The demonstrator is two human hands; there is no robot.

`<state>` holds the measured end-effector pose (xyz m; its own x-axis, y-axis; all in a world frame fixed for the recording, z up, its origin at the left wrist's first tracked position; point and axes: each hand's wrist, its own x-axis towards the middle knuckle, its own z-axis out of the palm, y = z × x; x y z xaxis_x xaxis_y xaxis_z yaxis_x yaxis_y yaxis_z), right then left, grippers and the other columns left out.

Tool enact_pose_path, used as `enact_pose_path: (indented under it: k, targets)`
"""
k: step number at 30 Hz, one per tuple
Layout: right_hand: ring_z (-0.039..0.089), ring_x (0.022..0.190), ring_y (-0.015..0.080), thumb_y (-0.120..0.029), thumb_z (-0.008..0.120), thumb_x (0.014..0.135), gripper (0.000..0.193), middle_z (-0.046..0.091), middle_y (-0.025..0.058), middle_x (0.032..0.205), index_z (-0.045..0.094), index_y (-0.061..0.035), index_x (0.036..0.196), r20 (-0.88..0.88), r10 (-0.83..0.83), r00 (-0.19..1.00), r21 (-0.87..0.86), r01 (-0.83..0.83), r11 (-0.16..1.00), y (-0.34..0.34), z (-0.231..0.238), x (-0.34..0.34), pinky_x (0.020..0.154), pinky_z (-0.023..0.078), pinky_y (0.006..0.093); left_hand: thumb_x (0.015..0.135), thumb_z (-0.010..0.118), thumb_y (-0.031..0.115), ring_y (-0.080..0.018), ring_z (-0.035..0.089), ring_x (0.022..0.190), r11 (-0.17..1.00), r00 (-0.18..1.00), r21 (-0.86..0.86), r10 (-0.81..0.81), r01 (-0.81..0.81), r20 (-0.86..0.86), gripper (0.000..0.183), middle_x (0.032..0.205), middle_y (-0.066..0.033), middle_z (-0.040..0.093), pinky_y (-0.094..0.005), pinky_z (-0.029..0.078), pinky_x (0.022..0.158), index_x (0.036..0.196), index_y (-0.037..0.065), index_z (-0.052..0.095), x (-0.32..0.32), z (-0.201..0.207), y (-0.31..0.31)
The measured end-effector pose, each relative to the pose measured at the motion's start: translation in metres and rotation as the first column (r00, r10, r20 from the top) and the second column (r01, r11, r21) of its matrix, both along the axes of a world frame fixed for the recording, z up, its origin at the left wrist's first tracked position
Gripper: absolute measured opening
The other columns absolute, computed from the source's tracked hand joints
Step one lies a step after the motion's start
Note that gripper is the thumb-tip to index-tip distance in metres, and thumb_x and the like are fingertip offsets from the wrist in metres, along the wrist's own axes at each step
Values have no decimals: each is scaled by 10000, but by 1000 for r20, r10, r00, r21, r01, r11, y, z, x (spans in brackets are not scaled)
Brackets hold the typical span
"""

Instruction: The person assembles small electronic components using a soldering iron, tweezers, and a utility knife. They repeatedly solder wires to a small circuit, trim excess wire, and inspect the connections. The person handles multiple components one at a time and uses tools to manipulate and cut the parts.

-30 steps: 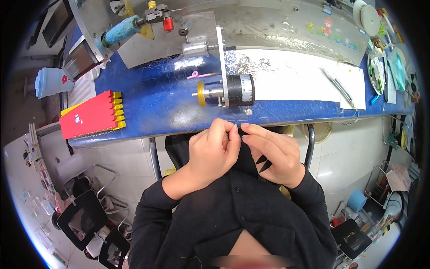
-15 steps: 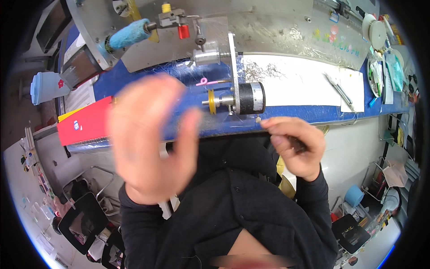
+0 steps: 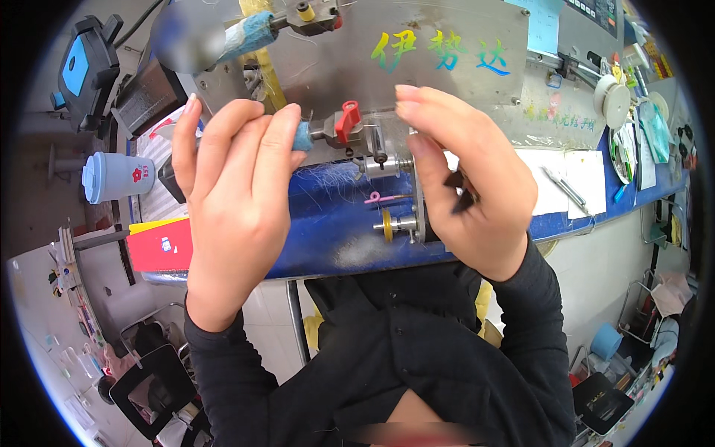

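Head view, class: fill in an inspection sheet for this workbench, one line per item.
Surface: blue bench top, fine fibres strewn on it.
Job's things: small metal machine with red lever; small dark part.
Clutter: red box, lidded cup, papers, tool.
Grippers: left hand fingers at blue padded handle; right hand holds the dark part.
Cables: one, top left.
Surroundings: chairs, shelves.
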<state>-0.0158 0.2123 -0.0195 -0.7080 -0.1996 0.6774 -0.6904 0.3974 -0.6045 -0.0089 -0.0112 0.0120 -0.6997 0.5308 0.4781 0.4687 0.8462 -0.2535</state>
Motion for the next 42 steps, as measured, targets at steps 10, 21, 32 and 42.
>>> enact_pose_path:
  k: [10, 21, 32, 42]
  targets:
    - [685, 793, 213, 140, 683, 827, 266, 718, 132, 961, 680, 16, 1063, -28, -24, 999, 22, 25, 999, -12, -8, -16, 626, 517, 269, 761, 772, 200, -244, 624, 1035, 985, 991, 126, -109, 118, -73, 368, 976, -66, 655, -524, 317, 1144, 1077, 49, 658, -13, -7, -4]
    - [650, 760, 92, 95, 705, 846, 204, 714, 66, 948, 675, -12, 1017, 22, -23, 999, 4, 23, 1000, -12, -2, -17, 544, 418, 192, 838, 736, 191, -239, 607, 1068, 988, 997, 136, -71, 69, 7, 288, 1007, -61, 674, -494, 267, 1173, 1101, 82, 696, -10, -4, -3]
    - [672, 855, 155, 126, 668, 836, 266, 709, 156, 1062, 674, 4, 1073, 84, -66, 994, -29, 69, 997, 6, -6, 28, 646, 486, 220, 750, 631, -85, -262, 631, 1050, 930, 997, 363, -33, 55, -66, 322, 1015, -79, 706, -474, 401, 1079, 1023, 53, 731, 25, -24, -1]
    - [698, 885, 251, -12, 682, 876, 521, 434, 219, 1481, 604, -146, 1373, 861, 428, 277, -265, -474, 840, 10, -76, 137, 782, 576, 317, 799, 645, -121, -220, 629, 701, 678, 984, 715, 72, -168, 164, 173, 885, -152, 679, -273, 504, 631, 939, -25, 680, 128, -85, -27]
